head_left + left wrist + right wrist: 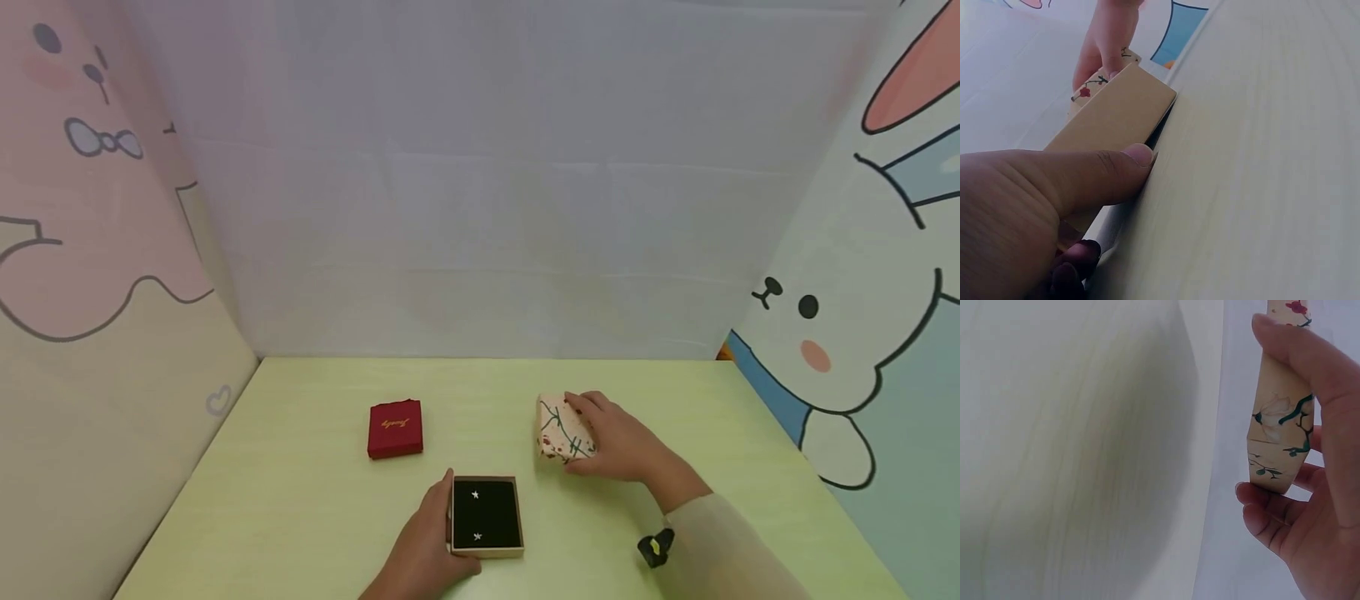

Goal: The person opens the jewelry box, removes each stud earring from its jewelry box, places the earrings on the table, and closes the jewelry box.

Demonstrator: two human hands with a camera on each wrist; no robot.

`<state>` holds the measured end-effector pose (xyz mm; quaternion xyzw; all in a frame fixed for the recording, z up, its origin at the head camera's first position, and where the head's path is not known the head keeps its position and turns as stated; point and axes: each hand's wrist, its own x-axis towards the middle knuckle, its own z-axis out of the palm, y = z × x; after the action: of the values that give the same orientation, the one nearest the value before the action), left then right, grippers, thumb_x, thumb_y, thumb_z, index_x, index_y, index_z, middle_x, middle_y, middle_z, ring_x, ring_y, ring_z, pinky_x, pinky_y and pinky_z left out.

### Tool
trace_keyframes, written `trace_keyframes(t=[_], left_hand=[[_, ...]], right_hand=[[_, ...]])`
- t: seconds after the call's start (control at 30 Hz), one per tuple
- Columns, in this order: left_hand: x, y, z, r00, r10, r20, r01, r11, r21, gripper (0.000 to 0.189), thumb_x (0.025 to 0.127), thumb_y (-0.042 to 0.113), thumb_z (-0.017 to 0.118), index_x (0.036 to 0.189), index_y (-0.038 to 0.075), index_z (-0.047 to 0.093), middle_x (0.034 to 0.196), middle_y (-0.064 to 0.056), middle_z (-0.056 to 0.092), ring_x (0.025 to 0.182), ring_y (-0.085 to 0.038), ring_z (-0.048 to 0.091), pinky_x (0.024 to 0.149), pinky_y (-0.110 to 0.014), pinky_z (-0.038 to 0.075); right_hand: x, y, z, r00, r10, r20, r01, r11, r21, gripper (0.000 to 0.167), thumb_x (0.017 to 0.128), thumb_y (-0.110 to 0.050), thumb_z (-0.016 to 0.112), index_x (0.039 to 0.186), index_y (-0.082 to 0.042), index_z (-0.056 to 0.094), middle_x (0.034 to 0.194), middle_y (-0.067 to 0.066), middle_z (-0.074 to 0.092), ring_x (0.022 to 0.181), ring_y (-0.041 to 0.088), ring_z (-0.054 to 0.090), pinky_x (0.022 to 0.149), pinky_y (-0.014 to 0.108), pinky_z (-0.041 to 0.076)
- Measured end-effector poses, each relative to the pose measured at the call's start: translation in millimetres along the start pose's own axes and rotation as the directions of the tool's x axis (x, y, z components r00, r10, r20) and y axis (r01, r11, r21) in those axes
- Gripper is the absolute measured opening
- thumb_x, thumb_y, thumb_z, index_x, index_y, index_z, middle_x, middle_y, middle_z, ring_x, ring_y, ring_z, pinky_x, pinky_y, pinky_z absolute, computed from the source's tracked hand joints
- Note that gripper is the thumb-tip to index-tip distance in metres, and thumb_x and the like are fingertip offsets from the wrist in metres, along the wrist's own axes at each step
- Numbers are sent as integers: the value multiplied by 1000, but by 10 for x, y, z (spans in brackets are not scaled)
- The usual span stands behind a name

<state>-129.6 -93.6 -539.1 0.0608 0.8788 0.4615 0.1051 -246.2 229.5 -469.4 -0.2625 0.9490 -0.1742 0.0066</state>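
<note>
My left hand (427, 542) grips the left side of a small open kraft-card jewelry box base (487, 552), thumb at its near edge. Inside lies a black pad (498, 512) bearing two silver star-shaped earrings (476, 495). In the left wrist view the box base (1113, 109) shows its plain brown side, with the thumb pressed along it. To the right and farther back, my right hand (618, 442) holds a cream box lid (558, 429) printed with flowers and branches. Fingers and thumb grip opposite sides of the lid (1279, 434) in the right wrist view.
A dark red box (395, 429) with gold lettering sits on the pale yellow table (300, 500), back left of the box base. A small black object (656, 547) is by the right sleeve. White cloth stands behind; cartoon-printed sheets flank both sides.
</note>
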Motion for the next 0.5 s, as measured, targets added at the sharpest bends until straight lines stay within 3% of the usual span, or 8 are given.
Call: trace_keyframes(t=[0.23,0.5], left_hand=[[-11,-11,-17,1000,9,3,-9,1000,-4,131,63,27,101,162,3,19,154,-16,41,125,-32,51,105,-60,44],[-25,-14,-12,999,31,-8,-30,999,19,129,64,27,100,162,0,20,153,-16,41,127,-32,51,104,-60,44]], right_hand=[[98,195,39,998,44,55,-43,999,-22,108,78,-50,87,161,-7,32,150,15,43,128,37,53,99,56,48],[183,245,3,993,54,108,-50,998,-40,105,78,-46,88,159,-4,35,147,17,45,126,40,53,99,58,47]])
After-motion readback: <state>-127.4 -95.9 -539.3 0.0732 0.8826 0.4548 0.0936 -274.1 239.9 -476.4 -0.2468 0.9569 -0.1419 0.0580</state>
